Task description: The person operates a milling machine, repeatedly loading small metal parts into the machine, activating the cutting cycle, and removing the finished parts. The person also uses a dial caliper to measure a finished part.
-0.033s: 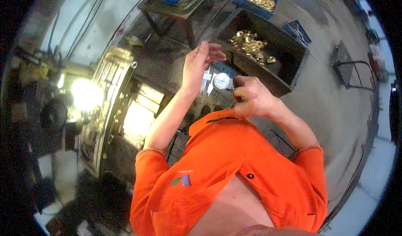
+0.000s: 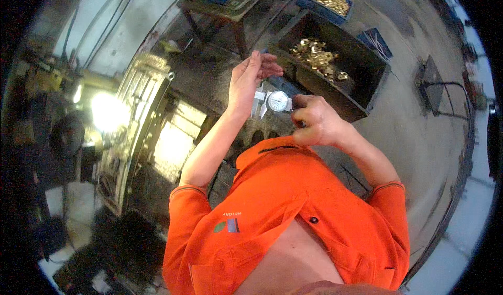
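A dial caliper [image 2: 277,101] with a round white face lies level between my hands, in front of my waist. My right hand [image 2: 318,119] is closed around the beam just right of the dial. On the other side, my left hand [image 2: 242,85] has its fingers stretched out to the right and its thumb pointing up. The caliper's jaws [image 2: 258,104] are beside the left palm; whether they touch it I cannot tell. A small gap shows between the lower jaws, with no part visible in it.
Ahead on the right stands a dark metal bin [image 2: 367,93] holding brass-coloured parts [image 2: 317,56]. Behind it is a blue crate [image 2: 309,4] of similar pieces. A brightly lit machine [image 2: 141,101] is on my left, a worn table [image 2: 233,14] ahead, and a handled cart [image 2: 432,85] far right.
The surroundings have shifted slightly in the picture, the bin a little to the right. My hands and the caliper keep the same pose.
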`<state>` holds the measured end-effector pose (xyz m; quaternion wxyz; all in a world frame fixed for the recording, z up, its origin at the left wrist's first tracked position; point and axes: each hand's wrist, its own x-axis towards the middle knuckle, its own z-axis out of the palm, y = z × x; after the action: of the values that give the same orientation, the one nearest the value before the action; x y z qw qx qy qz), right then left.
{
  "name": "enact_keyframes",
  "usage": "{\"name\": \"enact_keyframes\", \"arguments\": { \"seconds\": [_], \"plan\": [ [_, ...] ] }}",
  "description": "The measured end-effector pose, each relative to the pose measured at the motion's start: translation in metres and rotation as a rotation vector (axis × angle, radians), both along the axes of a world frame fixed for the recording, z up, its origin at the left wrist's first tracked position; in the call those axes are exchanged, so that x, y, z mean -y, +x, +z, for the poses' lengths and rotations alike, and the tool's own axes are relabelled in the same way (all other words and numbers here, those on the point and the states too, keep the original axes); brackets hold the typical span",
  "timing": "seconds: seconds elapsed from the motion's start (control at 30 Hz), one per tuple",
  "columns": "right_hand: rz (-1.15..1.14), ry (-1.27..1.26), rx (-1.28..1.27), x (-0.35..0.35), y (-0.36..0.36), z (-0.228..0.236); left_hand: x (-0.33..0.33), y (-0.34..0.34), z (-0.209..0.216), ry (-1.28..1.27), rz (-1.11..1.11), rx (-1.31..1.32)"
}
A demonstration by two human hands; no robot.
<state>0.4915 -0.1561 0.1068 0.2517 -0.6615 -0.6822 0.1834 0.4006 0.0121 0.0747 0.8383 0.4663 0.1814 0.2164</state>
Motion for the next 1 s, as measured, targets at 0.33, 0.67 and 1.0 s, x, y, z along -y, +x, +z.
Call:
{"name": "enact_keyframes", "arguments": {
  "seconds": [0.33,0.67,1.0],
  "plan": [
    [0.258,0.140,0.054,-0.023,-0.009,-0.018,0.002,-0.042,-0.025,0.022,0.258,-0.063],
    [0.389,0.029,0.110,-0.019,-0.016,-0.018,0.030,-0.064,-0.032,0.010,0.381,-0.094],
    [0.472,0.113,0.106,-0.022,-0.016,-0.011,0.040,-0.076,-0.026,-0.019,0.417,0.001]
  ]
}}
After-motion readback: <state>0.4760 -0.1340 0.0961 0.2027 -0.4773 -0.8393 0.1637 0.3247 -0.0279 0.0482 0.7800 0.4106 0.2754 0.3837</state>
